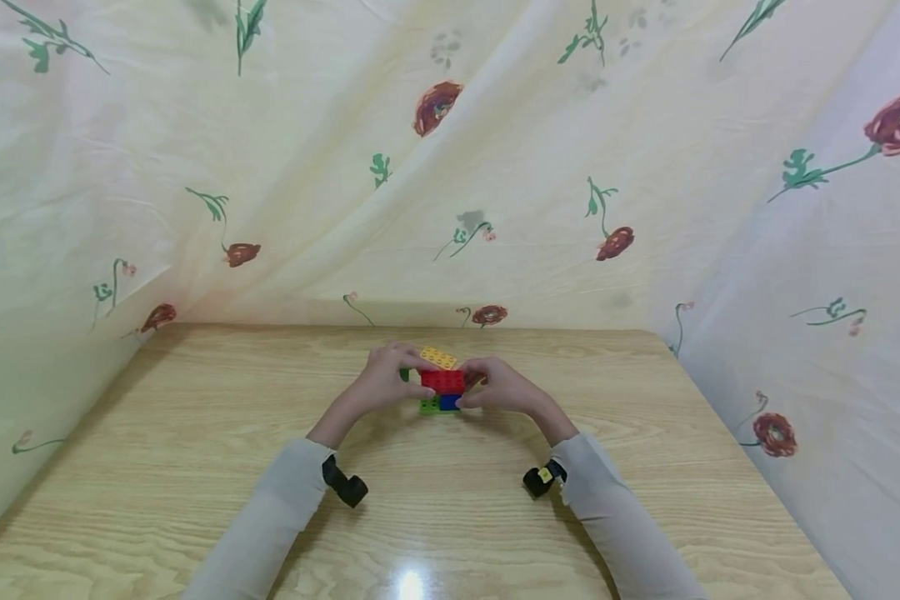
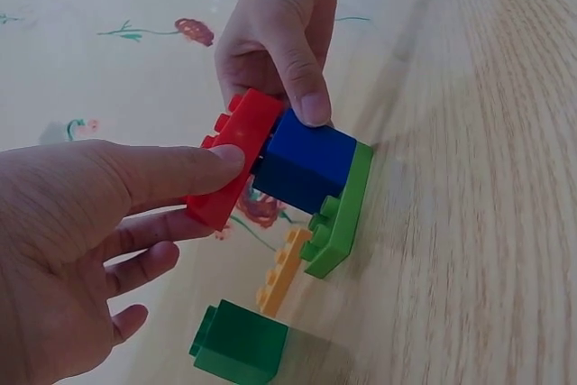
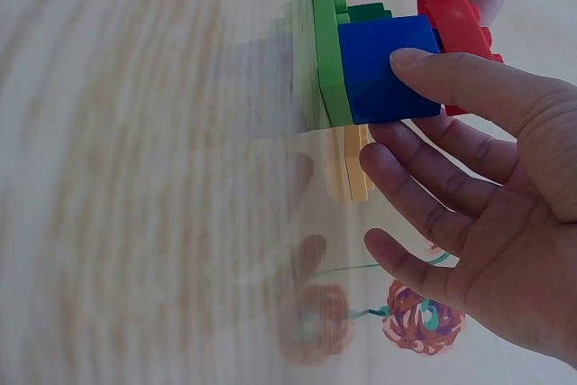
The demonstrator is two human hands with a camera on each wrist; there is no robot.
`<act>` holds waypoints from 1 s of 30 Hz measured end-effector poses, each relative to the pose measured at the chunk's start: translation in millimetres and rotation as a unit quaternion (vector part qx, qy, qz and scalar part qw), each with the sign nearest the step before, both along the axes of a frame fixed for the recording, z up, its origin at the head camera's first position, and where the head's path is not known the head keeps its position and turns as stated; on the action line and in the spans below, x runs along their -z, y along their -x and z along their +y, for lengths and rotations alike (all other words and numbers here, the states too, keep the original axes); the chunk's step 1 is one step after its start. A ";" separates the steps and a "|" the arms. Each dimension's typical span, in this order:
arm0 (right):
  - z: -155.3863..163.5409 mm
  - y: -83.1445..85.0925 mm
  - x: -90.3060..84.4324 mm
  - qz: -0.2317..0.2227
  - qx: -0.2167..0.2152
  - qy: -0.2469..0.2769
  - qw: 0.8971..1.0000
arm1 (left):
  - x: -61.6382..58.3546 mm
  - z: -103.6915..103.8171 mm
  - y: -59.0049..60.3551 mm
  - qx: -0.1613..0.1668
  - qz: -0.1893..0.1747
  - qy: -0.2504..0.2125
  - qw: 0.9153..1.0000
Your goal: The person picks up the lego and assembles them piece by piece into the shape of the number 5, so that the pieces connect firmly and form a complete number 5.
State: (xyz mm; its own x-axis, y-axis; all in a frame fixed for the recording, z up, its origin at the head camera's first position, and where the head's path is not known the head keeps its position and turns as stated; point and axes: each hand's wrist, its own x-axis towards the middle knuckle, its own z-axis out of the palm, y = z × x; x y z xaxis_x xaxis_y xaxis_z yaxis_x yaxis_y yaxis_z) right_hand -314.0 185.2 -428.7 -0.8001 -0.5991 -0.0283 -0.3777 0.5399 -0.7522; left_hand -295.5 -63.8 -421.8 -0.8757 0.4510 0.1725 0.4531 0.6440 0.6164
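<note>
My left hand (image 1: 390, 379) pinches a flat red toy brick (image 2: 261, 116) between thumb and fingers. Directly under the red piece is a blue brick (image 2: 306, 161), its studs partly showing in the left wrist view. The red piece tilts slightly against those studs. With thumb on one side and fingers on the other, my right hand (image 1: 501, 387) grips the blue brick. That brick sits at one end of a light green plate (image 2: 347, 230), which lies on the table; studs show at the plate's other end.
Behind the stack lies a flat yellow piece (image 1: 438, 357). A dark green brick (image 2: 242, 344) stands near my left fingers. The wooden table (image 1: 435, 517) meets a flowered cloth (image 1: 307, 208) at the back and sides.
</note>
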 end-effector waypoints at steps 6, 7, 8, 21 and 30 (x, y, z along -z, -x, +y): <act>-0.8 0.5 -0.7 0.001 -0.001 -0.003 1.000 | -2.4 -1.2 -0.9 0.003 0.000 0.007 1.000; -0.9 0.3 -1.2 0.000 0.000 -0.004 1.000 | -2.3 -1.2 -0.9 0.003 0.001 0.007 1.000; -1.0 0.1 -1.5 0.000 0.000 -0.004 1.000 | -2.2 -1.2 -0.9 0.003 0.002 0.007 1.000; -0.8 -0.7 -1.9 0.002 -0.005 0.002 1.000 | 2.6 -0.3 2.8 0.005 0.028 -0.005 1.000; -0.3 -0.9 -2.7 0.000 -0.003 0.000 1.000 | 2.8 0.0 3.8 0.000 0.014 -0.015 1.000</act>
